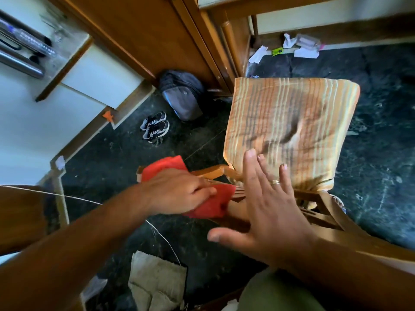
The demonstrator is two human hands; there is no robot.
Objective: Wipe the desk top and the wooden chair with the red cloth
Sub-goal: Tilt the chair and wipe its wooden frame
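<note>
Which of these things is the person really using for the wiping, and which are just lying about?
Part of the job:
- red cloth, pressed on the chair by the left hand
- wooden chair
- right hand, open, fingers spread above the chair

Just lying about:
- striped cushion on the seat
- backpack
- pair of shoes
- paper scraps on the floor
- grey rag
</note>
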